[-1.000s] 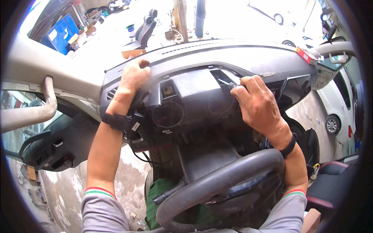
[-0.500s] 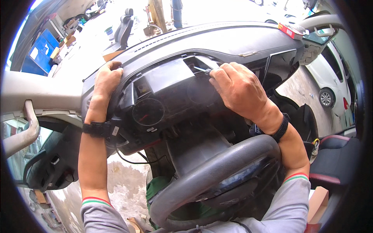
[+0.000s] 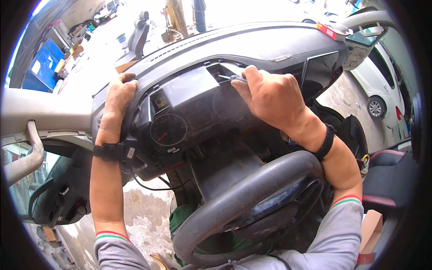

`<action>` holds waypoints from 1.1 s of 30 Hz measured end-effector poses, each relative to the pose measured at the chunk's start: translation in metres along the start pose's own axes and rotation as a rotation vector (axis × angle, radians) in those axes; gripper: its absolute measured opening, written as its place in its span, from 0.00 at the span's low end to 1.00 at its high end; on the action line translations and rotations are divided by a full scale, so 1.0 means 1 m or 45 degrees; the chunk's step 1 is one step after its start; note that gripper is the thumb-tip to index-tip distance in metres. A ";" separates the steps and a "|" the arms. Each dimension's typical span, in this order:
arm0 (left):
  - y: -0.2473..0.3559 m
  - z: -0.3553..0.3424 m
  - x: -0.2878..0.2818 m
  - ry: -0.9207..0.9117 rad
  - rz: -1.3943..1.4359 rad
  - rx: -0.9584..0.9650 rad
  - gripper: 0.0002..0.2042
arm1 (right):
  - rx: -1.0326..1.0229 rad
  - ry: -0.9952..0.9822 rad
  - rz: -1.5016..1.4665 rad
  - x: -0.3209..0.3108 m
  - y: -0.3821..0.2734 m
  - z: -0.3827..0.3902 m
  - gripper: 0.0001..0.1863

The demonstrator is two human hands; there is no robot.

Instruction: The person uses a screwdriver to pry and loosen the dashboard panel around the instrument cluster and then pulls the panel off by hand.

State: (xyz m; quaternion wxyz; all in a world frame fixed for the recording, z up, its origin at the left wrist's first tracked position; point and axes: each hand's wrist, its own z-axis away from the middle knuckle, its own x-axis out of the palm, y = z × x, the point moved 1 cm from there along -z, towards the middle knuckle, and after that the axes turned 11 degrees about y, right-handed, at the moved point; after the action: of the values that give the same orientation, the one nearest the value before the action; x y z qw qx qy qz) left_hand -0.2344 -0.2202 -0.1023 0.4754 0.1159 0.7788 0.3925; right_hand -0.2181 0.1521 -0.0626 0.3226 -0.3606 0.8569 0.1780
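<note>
In my right hand [image 3: 273, 93] is a small screwdriver [image 3: 237, 78], its handle pinched between thumb and fingers. The thin metal shaft points left into the open recess at the right end of the instrument cluster [image 3: 191, 114]. My left hand [image 3: 119, 95] is closed on the left end of the dashboard [image 3: 265, 42], its fingers bent over the edge and partly hidden. Between the hands lies the cluster's flat, glossy top panel [image 3: 188, 86]. A second open recess [image 3: 159, 101] shows at its left end. Whether the screwdriver tip touches a screw is too small to tell.
The steering wheel [image 3: 252, 193] is in front of me, below the cluster. A red and white box [image 3: 332, 30] sits on the dashboard's far right. A dark screen [image 3: 318, 69] stands right of my right hand. A cable [image 3: 157, 188] hangs under the dashboard.
My right hand has rotated a little around the screwdriver, with its knuckles raised. The whole view has shifted slightly; my left hand keeps its place on the dashboard.
</note>
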 end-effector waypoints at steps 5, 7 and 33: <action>0.003 0.003 0.001 -0.009 0.041 -0.050 0.21 | -0.488 0.116 -0.012 -0.002 -0.004 -0.010 0.06; 0.003 0.003 0.001 -0.008 0.033 -0.062 0.21 | -0.491 -0.015 0.014 -0.003 -0.002 -0.008 0.05; -0.007 -0.013 0.006 0.282 0.037 0.230 0.15 | 0.158 -0.301 -0.035 -0.025 0.008 -0.020 0.12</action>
State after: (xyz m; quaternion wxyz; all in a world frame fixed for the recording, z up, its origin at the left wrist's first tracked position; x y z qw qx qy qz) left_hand -0.2472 -0.2286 -0.1082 0.3682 0.1255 0.8569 0.3382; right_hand -0.2196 0.1593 -0.0303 0.4452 -0.3284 0.8172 0.1615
